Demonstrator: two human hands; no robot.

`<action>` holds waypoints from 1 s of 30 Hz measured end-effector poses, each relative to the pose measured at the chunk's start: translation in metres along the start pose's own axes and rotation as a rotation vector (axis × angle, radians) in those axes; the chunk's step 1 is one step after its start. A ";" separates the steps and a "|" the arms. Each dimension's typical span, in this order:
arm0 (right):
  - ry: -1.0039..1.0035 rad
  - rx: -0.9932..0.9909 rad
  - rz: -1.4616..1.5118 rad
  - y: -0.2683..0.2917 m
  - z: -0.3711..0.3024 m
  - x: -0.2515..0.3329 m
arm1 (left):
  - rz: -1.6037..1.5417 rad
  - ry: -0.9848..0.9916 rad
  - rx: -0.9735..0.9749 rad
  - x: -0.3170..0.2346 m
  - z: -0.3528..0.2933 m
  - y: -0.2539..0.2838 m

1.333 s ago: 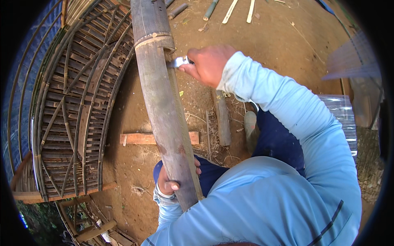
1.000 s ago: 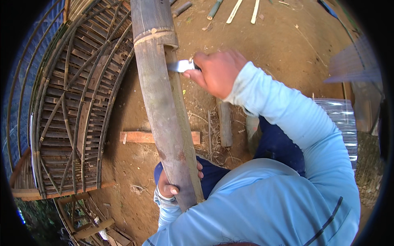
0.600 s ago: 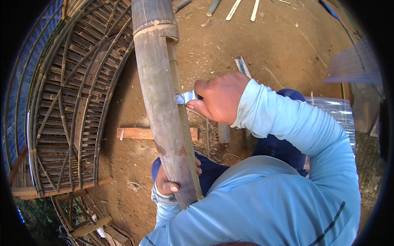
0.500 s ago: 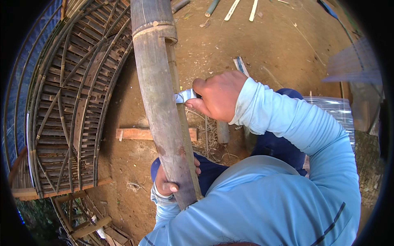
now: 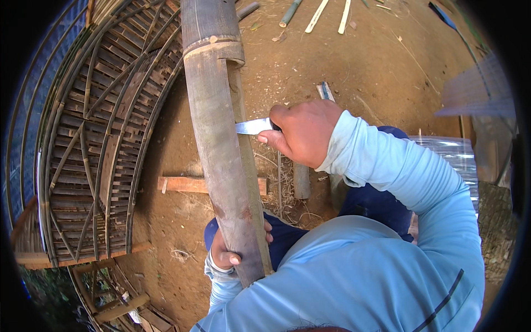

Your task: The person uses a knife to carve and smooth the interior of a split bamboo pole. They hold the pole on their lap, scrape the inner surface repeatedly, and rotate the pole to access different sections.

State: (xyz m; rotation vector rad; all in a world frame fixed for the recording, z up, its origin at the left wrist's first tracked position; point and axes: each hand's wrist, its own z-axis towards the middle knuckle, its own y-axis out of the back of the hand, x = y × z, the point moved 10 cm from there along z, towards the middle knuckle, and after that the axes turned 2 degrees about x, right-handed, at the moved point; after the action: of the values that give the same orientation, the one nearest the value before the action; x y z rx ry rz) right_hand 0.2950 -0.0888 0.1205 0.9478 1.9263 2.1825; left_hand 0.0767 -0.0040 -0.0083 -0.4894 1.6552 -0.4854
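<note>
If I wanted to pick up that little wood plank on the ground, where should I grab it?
Grab the plank's left end, coming from above. It lies flat on the dirt, and that end is bare; the bamboo pole crosses over its right part, so that side is probably awkward to reach.

- Outdoor bamboo-craft yard: bare dirt floor (image 5: 381,61), centre and upper right.
- Woven bamboo lattice frame (image 5: 94,144), left.
- Split bamboo strips (image 5: 316,15), top edge.
- Wooden plank (image 5: 182,184), centre.

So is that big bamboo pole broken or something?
Partly: the bamboo pole has a long strip split away along its right edge, where the knife in the right hand bites in. The left hand grips its lower end.
</note>
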 end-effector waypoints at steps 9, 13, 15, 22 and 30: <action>-0.010 -0.325 -0.068 0.048 0.043 -0.033 | -0.011 -0.033 0.023 -0.001 0.002 0.001; 0.088 -0.410 0.038 0.043 0.031 -0.039 | -0.074 -0.039 0.037 -0.002 0.002 0.001; 0.094 -0.399 0.347 0.025 0.020 -0.061 | -0.117 -0.021 0.022 -0.003 0.001 0.000; -0.121 -0.600 1.133 -0.022 0.049 -0.101 | -0.241 -0.067 0.056 0.004 0.005 0.015; 0.052 -0.754 1.037 0.020 0.088 -0.048 | 0.228 -0.057 0.013 -0.022 -0.010 0.015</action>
State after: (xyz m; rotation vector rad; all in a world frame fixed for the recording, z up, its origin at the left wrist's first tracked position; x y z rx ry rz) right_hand 0.3835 -0.0377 0.1220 1.9116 0.3829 3.0064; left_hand 0.0694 0.0208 0.0021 -0.2972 1.6283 -0.3099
